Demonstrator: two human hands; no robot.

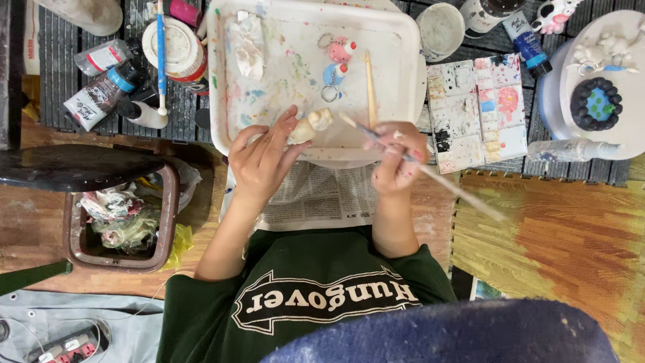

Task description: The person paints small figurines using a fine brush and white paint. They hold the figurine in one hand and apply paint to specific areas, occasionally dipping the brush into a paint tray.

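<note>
Slanting from lower right to upper left, the brush (430, 176) is pinched in the right hand (396, 161), its tip aimed at the figurine (310, 126). That cream figurine (long axis likewise tilted) is held by the left hand (262, 161) over the tray (396, 40).

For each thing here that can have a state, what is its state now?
left hand: holds the small cream figurine
right hand: grips a thin paintbrush
white tray: stained with paint
palette: wells partly filled
brown bin: holds crumpled waste
pink and blue keychain figures: painted, lying in tray
</note>
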